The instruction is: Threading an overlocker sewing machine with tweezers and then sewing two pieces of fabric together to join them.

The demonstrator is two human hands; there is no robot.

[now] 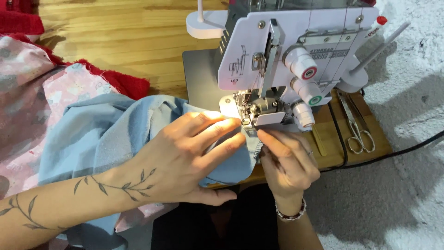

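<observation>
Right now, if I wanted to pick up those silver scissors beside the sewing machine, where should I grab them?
Probably by the loop handles. The scissors lie flat on the wooden table, right of the sewing machine, with the loops at the near end and the blades pointing away. Come from the near right side, where nothing seems to block you, and your fingers stay off the sharp end.

The left hand (185,153) lies palm down with its fingers stretched flat and spread slightly, pointing to the right, its thumb tucked low along the near edge. Its forearm runs in from the lower left and bears a leafy vine tattoo. The right hand (286,159) comes up from below, fingers bunched in a pinch, a beaded bracelet at the wrist.
</observation>
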